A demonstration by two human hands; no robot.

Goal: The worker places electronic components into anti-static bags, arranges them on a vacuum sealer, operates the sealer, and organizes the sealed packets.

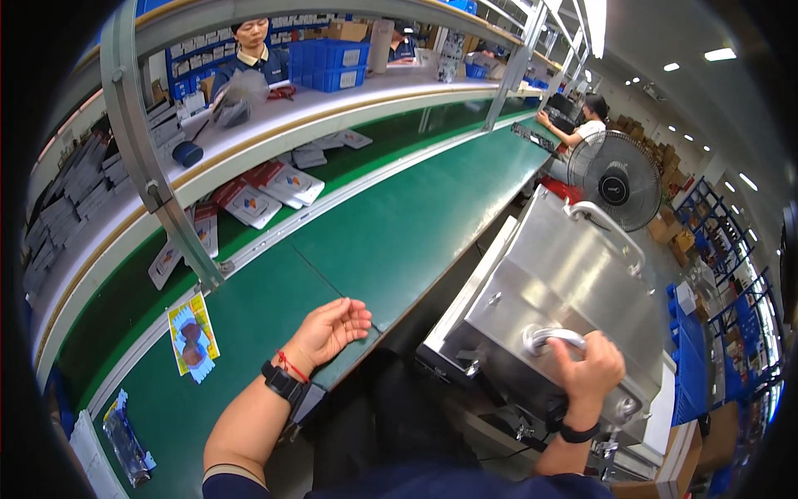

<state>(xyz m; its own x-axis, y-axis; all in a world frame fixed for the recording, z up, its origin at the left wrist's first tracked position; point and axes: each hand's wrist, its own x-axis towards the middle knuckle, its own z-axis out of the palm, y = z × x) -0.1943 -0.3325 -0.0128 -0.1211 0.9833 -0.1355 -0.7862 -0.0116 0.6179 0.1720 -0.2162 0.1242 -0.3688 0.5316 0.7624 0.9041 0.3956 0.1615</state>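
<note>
My right hand [592,368] is wrapped round the end of a curved metal handle [559,338] on a large stainless-steel box-shaped machine [532,291]. A longer bar handle [611,233] is fixed to the machine's far side. My left hand [331,334] rests at the near edge of the green workbench [391,224], its fingers loosely bent and apart, with nothing in it. A yellow sheet with blue tape and dark round pieces [193,339] lies on the bench to the left. Nearer sits a clear bag with dark contents [129,441].
Red-and-white flat packs [270,187] lie under a raised white shelf [391,90] carrying blue bins [328,65]. A metal post [145,133] rises at left. Behind the machine stands a black fan [615,181]. Co-workers [594,116] are farther off; a cardboard box [677,461] is at lower right.
</note>
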